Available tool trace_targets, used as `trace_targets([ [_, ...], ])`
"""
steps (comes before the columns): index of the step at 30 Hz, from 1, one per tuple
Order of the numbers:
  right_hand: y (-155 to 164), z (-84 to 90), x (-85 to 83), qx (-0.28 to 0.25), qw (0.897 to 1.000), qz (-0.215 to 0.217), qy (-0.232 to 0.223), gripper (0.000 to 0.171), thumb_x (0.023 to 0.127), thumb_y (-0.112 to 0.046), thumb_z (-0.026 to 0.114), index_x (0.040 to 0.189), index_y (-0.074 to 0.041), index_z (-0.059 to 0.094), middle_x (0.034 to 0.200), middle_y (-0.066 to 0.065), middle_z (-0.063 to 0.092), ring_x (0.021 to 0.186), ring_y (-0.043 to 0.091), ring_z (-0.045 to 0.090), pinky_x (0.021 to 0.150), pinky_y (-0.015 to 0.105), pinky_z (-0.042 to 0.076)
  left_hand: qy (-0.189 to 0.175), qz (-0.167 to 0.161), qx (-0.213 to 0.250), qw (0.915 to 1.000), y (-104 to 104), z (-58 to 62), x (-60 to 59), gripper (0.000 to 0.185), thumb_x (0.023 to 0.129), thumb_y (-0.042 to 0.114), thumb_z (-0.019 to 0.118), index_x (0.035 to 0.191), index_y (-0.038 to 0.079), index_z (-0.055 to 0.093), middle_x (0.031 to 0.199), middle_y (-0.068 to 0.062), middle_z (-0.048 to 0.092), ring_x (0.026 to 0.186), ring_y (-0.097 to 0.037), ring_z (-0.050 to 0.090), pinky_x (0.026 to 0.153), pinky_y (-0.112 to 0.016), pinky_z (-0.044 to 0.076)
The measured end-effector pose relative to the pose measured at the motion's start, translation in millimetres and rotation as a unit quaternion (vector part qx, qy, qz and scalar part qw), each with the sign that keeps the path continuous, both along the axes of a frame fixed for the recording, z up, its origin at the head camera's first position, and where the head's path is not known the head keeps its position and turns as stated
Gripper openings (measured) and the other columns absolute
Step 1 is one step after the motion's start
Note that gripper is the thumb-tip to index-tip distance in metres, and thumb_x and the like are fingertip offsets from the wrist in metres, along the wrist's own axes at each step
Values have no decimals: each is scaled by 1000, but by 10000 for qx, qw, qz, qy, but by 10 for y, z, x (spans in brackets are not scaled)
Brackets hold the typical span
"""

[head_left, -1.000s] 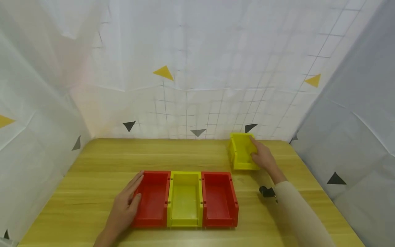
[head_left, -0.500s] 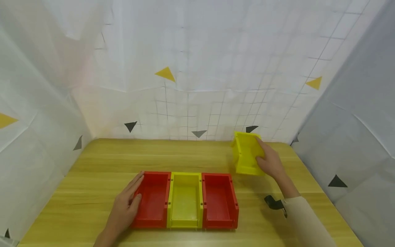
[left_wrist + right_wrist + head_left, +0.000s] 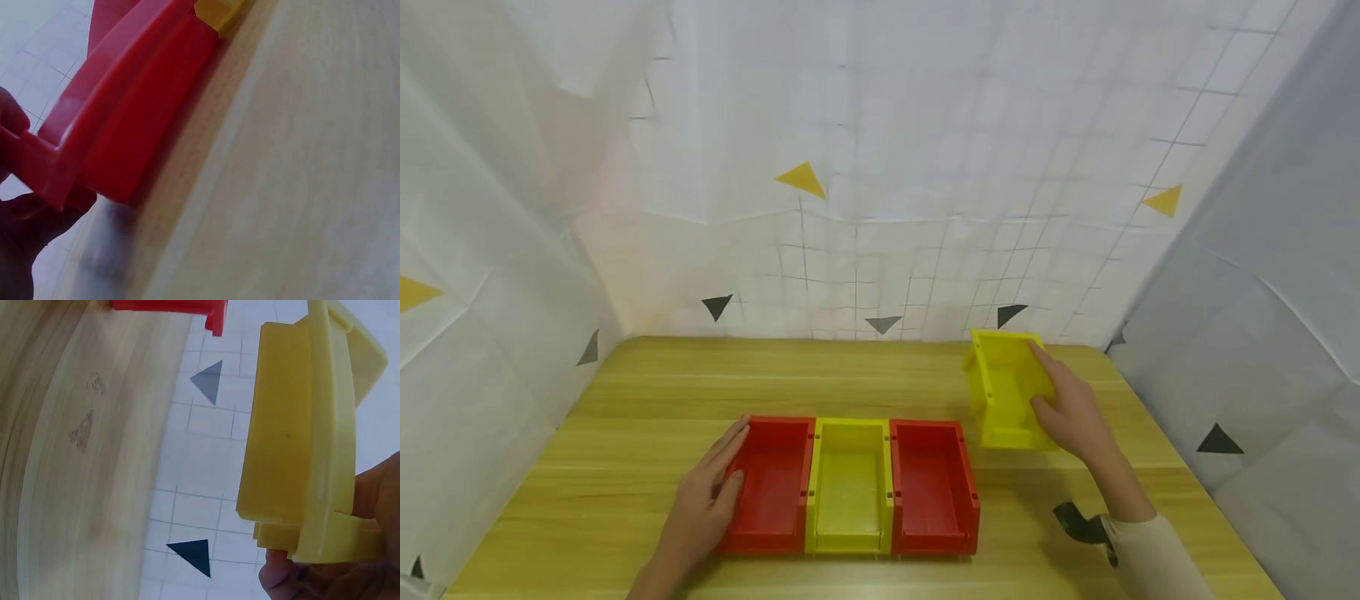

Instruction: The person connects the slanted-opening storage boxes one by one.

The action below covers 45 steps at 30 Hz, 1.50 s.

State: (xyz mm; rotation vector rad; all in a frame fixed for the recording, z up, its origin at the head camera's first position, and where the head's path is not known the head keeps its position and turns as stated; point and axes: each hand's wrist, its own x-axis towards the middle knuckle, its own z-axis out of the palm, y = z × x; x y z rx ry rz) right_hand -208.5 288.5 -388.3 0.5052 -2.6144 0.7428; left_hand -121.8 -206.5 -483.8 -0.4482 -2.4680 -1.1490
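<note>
We log: loose yellow bin [image 3: 1006,387], tilted, lifted off worktop [image 3: 647,392] near far right corner, gripped along right wall by right hand [image 3: 1071,412]. Left hand [image 3: 703,500], fingers straight, rests against left red bin [image 3: 771,483] of three-bin row at near edge.

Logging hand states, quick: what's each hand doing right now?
Left hand: open, resting on the left red bin.
Right hand: gripping the loose yellow bin.
</note>
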Motion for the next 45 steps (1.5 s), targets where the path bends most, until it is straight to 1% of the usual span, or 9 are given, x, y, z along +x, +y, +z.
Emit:
trace_targets([
  [9, -70, 58, 175, 39, 10000, -1, 83, 78, 75, 9, 55, 147, -11, 30, 139, 19, 42, 112, 32, 46, 80, 47, 39, 151, -46, -40, 9999, -2, 24, 3, 62, 87, -6, 53, 144, 14, 38, 147, 4, 33, 132, -19, 33, 99, -15, 25],
  [14, -87, 75, 227, 62, 9998, 84, 160, 81, 74, 10, 54, 148, -10, 28, 141, 19, 39, 119, 37, 43, 84, 51, 38, 121, -54, -36, 9999, -5, 25, 10, 61, 88, -6, 53, 144, 13, 38, 148, 4, 32, 132, -19, 33, 96, -12, 28],
  [21, -106, 77, 318, 21, 9997, 191, 122, 83, 76, 12, 53, 149, -7, 19, 145, 21, 32, 103, 30, 46, 77, 46, 38, 31, 7, -7, 10000, -10, 24, 15, 62, 88, -6, 53, 144, 15, 38, 148, 6, 32, 132, -16, 32, 98, -14, 26],
  [25, -107, 79, 361, -54, 9996, 264, 37, 82, 77, 13, 52, 149, -5, 18, 146, 21, 30, 123, 38, 38, 90, 56, 36, 128, -16, -57, 9999, -13, 28, 14, 62, 87, -7, 54, 144, 14, 38, 148, 3, 33, 132, -19, 33, 98, -14, 26],
  [28, -97, 70, 395, -66, 9997, 246, 24, 83, 77, 13, 52, 149, -6, 18, 146, 21, 29, 128, 40, 32, 93, 58, 32, 112, -34, -58, 9999, -14, 34, 16, 62, 88, -6, 54, 144, 14, 37, 148, 5, 32, 132, -19, 33, 97, -13, 27],
  [32, -90, 56, 446, -51, 9998, 202, 79, 84, 76, 13, 54, 149, -7, 18, 145, 20, 32, 126, 40, 35, 93, 56, 33, 75, -45, -60, 9999, -14, 38, 20, 62, 88, -5, 53, 144, 14, 37, 148, 6, 31, 132, -18, 32, 91, -10, 32],
  [36, -88, 43, 498, -41, 9997, 211, 108, 84, 76, 13, 55, 149, -7, 19, 144, 21, 34, 124, 40, 37, 95, 53, 33, 88, -66, -34, 9999, -17, 35, 20, 61, 88, -5, 53, 144, 14, 37, 148, 5, 31, 129, -17, 37, 72, -11, 40],
  [40, -87, 29, 555, -56, 9998, 189, 89, 83, 76, 13, 55, 149, -8, 20, 144, 20, 34, 125, 38, 37, 96, 46, 34, 76, -78, 12, 9999, -19, 7, 9, 62, 88, -6, 54, 144, 14, 38, 148, 6, 31, 127, -15, 39, 60, -16, 39],
  [45, -84, -9, 628, -97, 9999, 64, -22, 83, 76, 12, 55, 149, -8, 21, 143, 20, 35, 123, 38, 38, 92, 51, 35, 46, -77, 42, 10000, -4, -2, -3, 61, 88, -5, 53, 144, 15, 37, 148, 7, 31, 132, -16, 32, 93, -12, 33],
])
